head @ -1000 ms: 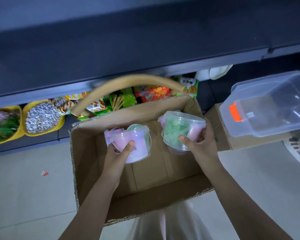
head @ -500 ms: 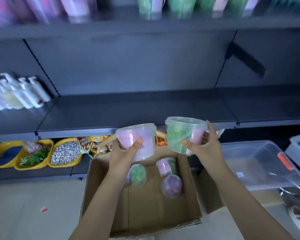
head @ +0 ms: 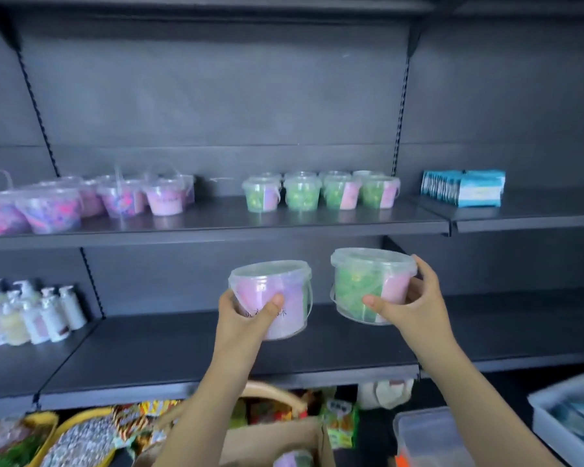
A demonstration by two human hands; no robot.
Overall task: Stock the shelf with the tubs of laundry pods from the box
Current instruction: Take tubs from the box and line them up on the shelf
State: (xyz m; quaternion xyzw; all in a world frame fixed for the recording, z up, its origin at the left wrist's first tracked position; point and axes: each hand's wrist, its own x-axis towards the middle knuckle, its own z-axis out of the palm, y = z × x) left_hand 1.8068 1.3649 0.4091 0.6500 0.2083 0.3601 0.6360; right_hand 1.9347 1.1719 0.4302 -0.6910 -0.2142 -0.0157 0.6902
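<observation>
Up in front of the lower shelf (head: 182, 348), two tubs hang in the air. The left hand (head: 246, 318) grips a pink tub (head: 284, 284) around its lower wall, thumb across the label. The right hand (head: 415, 308) holds a green tub (head: 358, 284), thumb on the front and fingers (head: 422, 269) wrapped round the back just under the rim. Both lids look seated and both tubs are near upright, the green one a touch higher. Neither touches a shelf, so I read this as the carry from box to shelf, with the placing not yet done.

Where do they go? On the upper shelf (head: 216, 227), pink tubs (head: 166, 198) crowd toward the left end, full of pink and purple pods. The green tubs (head: 321, 193) stand toward the right end in what looks like two rows, green pods behind a pink label. Bare shelf lies between the two groups.

My call is to lift each tub over the front edge and set it beside its own colour, pink left and green right, without knocking the front row.

Down low, the box (head: 270, 439) shows at least one tub (head: 292, 460) inside, so the stocking is not finished. Bottles (head: 31, 315) sit at the left end of the lower shelf, and blue packets (head: 466, 188) stand on the next shelf to the right.
</observation>
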